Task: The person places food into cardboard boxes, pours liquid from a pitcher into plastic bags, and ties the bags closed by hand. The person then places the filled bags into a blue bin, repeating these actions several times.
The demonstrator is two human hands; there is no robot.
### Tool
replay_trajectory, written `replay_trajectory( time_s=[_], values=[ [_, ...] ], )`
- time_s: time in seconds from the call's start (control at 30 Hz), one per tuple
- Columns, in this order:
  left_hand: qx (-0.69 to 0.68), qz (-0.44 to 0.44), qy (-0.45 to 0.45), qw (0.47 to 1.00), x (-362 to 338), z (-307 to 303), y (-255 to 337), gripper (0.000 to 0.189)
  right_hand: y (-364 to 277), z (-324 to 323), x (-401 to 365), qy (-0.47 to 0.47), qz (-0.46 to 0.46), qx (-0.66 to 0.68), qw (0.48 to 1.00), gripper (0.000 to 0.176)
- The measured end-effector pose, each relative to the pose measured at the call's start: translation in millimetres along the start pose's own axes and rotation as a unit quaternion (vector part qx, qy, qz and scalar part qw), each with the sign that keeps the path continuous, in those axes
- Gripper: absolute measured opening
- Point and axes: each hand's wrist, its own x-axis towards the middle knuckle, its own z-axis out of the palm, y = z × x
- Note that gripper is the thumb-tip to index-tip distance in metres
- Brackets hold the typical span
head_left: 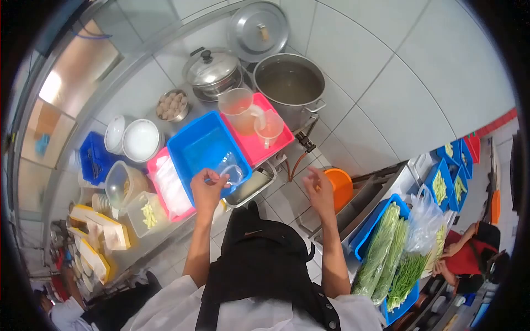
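My left hand (208, 186) is at the near edge of a blue basin (179, 144), its fingers pinched on the rim of a clear plastic cup (232, 174). The cup is tilted over the basin's near right corner. My right hand (319, 187) hangs over the floor beside an orange bucket (339, 186), fingers apart and holding nothing. Right of the basin, a pink tray (284, 137) bears a large clear pitcher (236, 105) and a smaller one (269, 129). White cloth or paper (170, 185) lies on another pink tray at the basin's left.
A large pot (290, 80) and a lidded pot (212, 71) stand at the back. White bowls (142, 140) are at left. Bagged green vegetables (378, 248) lie in blue trays at right. One person (469, 254) is at far right, another (69, 311) at lower left.
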Motion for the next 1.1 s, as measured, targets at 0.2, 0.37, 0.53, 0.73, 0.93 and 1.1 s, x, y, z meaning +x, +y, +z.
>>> replay_trajectory(
  time_s=[0.2,0.37,0.53,0.73,0.93,1.1],
  values=[
    [-0.048,-0.007,-0.012,0.999,30,-11,-34,0.015,-1,113,93,0.022,-0.050,-0.214,0.975,0.056],
    [-0.036,0.021,-0.087,0.995,57,-17,-2,0.022,-44,120,85,0.101,-0.030,-0.221,0.969,0.054],
    [-0.075,-0.003,-0.182,0.980,85,-18,-14,0.021,-92,118,151,0.057,-0.204,-0.317,0.924,0.037],
    [-0.084,-0.047,-0.179,0.979,87,-26,-35,0.018,-87,127,197,-0.110,-0.161,-0.278,0.941,0.020],
    [-0.085,-0.095,-0.158,0.979,88,-23,-39,0.017,-92,125,202,-0.092,-0.146,-0.193,0.966,0.017],
    [-0.103,-0.104,-0.143,0.979,92,-16,-37,0.017,-117,101,211,-0.069,-0.138,-0.149,0.977,0.017]
  ],
)
